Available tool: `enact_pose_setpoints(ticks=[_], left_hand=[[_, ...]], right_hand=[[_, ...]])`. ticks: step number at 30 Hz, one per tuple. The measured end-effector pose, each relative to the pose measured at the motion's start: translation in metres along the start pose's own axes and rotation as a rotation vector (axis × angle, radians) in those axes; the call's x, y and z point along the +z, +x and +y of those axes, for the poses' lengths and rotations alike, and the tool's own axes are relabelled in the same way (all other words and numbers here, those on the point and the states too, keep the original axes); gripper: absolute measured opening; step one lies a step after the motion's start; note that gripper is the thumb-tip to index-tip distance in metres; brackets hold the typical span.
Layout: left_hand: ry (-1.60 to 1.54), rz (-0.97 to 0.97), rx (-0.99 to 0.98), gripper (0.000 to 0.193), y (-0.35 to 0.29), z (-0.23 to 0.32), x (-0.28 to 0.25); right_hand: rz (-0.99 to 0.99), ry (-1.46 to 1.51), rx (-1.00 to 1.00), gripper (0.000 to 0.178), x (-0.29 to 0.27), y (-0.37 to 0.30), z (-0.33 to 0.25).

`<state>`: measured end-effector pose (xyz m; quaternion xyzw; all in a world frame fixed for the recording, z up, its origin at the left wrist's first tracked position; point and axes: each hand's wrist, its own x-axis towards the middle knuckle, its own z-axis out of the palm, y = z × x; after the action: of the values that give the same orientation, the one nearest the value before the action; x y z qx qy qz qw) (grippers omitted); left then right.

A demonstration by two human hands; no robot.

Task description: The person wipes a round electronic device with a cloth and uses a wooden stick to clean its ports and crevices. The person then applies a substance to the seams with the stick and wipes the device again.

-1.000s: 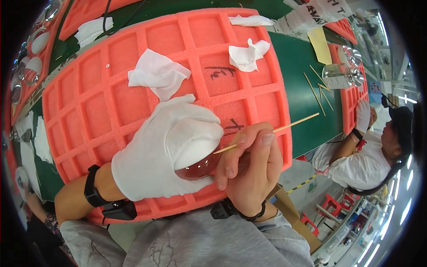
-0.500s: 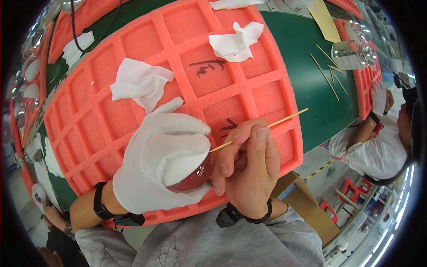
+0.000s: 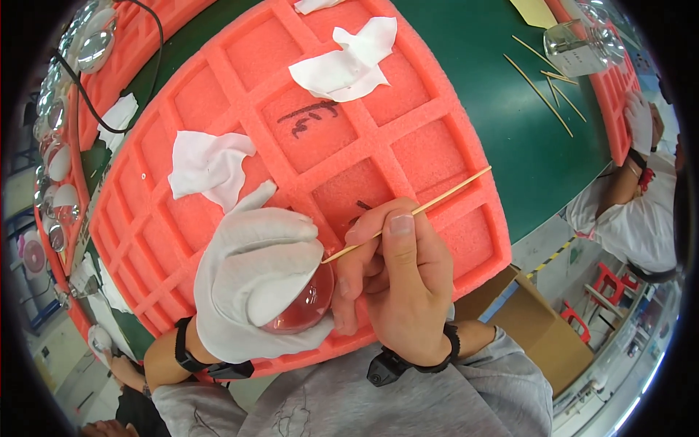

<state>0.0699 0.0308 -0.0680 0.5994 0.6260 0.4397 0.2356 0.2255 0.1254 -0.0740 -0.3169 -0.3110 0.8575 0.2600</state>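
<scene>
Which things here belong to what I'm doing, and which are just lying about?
In use:
- round glassy piece, in your gloved left hand
- stick, in your bare right hand
- foam tray, beneath both hands

Apparently just lying about:
- white cloths
- loose sticks
- jar
- cable
- cardboard box

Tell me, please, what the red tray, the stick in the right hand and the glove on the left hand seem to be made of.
Tray: probably matte foam, judging by its grainy surface and softly rounded edges.
Stick: wood or bamboo, I can't tell which; it looks dull, pale tan and unpainted.
Glove: apparently matte white fabric, judging by its soft folds.
</scene>
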Motion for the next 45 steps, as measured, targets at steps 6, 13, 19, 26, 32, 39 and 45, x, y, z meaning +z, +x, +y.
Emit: enact_pose_setpoints(ticks=[6,13,19,26,32,39,45], left_hand=[[-0.031,-0.007,-0.008,0.075,0.001,-0.002,-0.002],[-0.002,0.043,0.031,0.072,0.000,-0.007,0.006],[0.005,0.056,0.051,0.070,-0.001,-0.008,0.007],[-0.077,0.047,0.001,0.066,0.002,-0.002,0.005],[-0.088,0.050,0.016,0.066,0.000,-0.004,0.003],[-0.095,0.051,0.016,0.066,-0.005,-0.003,0.003],[-0.131,0.036,-0.013,0.063,-0.007,-0.004,0.002]], right_hand=[[0.024,0.013,0.010,0.037,0.003,-0.001,-0.001],[0.001,0.012,-0.009,0.036,0.001,-0.001,0.000],[-0.001,-0.024,-0.031,0.035,0.003,0.000,-0.002],[0.013,-0.049,-0.080,0.035,0.004,-0.001,0.001],[0.038,-0.102,-0.138,0.035,0.006,0.000,0.004],[-0.134,-0.291,-0.347,0.035,0.005,-0.002,0.004],[-0.144,-0.391,-0.377,0.034,0.010,-0.002,0.001]])
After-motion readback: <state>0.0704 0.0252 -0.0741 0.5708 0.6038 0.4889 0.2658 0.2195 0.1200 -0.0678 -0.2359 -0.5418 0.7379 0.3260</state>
